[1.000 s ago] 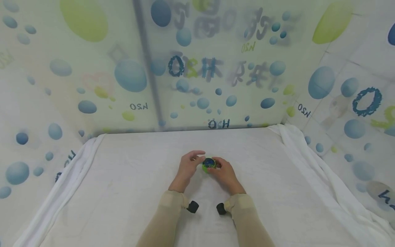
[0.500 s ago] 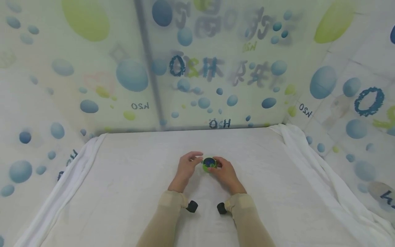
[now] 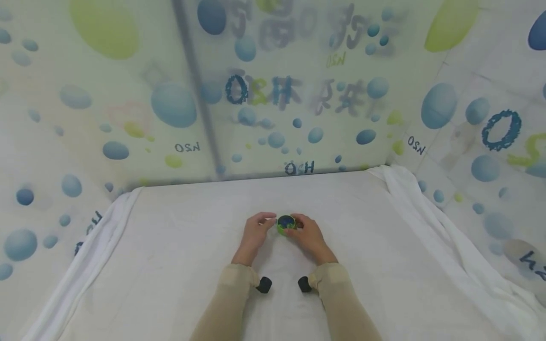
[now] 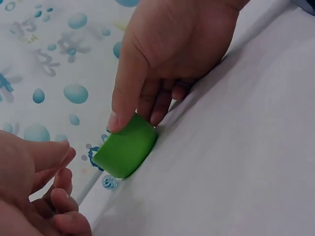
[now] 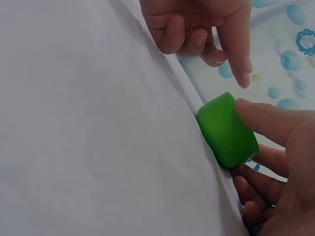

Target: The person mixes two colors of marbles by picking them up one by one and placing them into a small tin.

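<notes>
A small round green cup [image 3: 286,225] with a dark blue inside sits on the white cloth, its opening facing up in the head view. My right hand [image 3: 311,237] holds it from the right, thumb on the near side of the rim and fingers on the far side. In the left wrist view the plain green wall of the cup [image 4: 127,150] shows under the right thumb. Beside it lies a small clear, marble-like ball [image 4: 110,182] with blue inside. My left hand [image 3: 253,235] hovers just left of the cup, fingers loosely bent and holding nothing.
White cloth [image 3: 183,251] covers the table, bunched in folds [image 3: 409,199] along its right and left edges. Behind and at both sides stands a pale curtain [image 3: 264,142] printed with blue and green dots. A black wrist camera [image 3: 264,284] sits at each cuff.
My left fingertips have drawn slightly left from the cup's rim. The right hand keeps its hold, and the head view has shifted a little.
</notes>
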Demonstrator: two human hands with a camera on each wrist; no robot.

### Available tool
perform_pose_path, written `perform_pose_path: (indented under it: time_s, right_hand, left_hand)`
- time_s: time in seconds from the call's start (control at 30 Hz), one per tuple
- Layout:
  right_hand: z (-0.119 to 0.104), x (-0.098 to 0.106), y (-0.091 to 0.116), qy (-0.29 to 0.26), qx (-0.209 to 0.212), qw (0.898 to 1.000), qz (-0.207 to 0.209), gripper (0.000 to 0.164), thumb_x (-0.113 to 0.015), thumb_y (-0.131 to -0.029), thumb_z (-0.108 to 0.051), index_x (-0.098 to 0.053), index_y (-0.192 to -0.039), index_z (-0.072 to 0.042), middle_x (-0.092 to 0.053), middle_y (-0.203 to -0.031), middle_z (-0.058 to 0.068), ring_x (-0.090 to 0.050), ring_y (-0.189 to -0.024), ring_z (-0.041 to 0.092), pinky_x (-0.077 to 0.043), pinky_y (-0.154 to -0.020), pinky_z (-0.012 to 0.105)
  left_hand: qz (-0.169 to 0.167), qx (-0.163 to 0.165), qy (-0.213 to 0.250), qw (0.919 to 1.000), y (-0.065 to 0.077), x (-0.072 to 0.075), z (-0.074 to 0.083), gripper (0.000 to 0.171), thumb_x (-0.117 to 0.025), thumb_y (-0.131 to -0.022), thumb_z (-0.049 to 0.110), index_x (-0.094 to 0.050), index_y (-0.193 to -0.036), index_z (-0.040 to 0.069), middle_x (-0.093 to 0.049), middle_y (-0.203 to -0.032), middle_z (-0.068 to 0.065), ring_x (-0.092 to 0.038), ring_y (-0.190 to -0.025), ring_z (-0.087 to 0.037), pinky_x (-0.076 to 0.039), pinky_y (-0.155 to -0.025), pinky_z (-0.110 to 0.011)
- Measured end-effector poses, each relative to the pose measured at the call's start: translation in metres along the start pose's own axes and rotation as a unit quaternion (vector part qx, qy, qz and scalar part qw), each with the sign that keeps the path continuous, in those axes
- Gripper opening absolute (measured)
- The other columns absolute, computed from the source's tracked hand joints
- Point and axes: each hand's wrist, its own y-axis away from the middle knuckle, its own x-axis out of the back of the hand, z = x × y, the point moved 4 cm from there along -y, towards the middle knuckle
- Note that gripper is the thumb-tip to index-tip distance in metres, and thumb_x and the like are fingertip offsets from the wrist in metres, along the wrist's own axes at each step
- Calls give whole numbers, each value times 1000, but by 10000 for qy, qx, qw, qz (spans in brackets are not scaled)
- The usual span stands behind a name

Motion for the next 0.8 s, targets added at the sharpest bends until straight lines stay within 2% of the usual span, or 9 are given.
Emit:
perform_pose_path:
  time_s: [0.2, 0.43, 0.53, 0.8]
  right_hand:
    - [-2, 1, 0, -2, 52, 10000, 10, 54, -78, -82, -21, -59, -130, -5, -62, -122, 12, -57, -111, 30, -42, -96, 46]
    - [-1, 0, -1, 85, 30, 10000, 4, 54, -78, -83, -22, -58, -131, -5, -62, -122, 12, -57, -112, 30, -42, -96, 47]
    - [-2, 0, -1, 79, -17, 10000, 1, 54, -78, -83, -22, -58, -131, -6, -62, -122, 12, -56, -112, 30, -42, -96, 47]
    - [-4, 0, 0, 129, 48, 9999, 4, 54, -78, -83, -21, -58, -130, -5, -62, -122, 13, -57, -111, 30, -43, -95, 46]
  left_hand:
    - [20, -98, -126, 9999, -3, 0, -4, 19, -63, -94, 20, -71, -111, 14, -61, -94, -5, -54, -76, -18, -45, -65, -30]
    - [69, -262, -644, 9976, -10, -4, -6, 23, -53, -97, 14, -71, -111, 15, -65, -103, -4, -56, -91, -20, -45, -78, -37]
    - [-59, -307, -954, 9949, -13, -4, -3, 27, -49, -97, 12, -70, -114, 13, -66, -109, -7, -56, -94, -22, -45, -82, -40]
    - [-612, -201, -1464, 9871, -23, -5, -5, 31, -51, -94, 13, -67, -121, 15, -66, -108, -6, -57, -94, -21, -46, -83, -40]
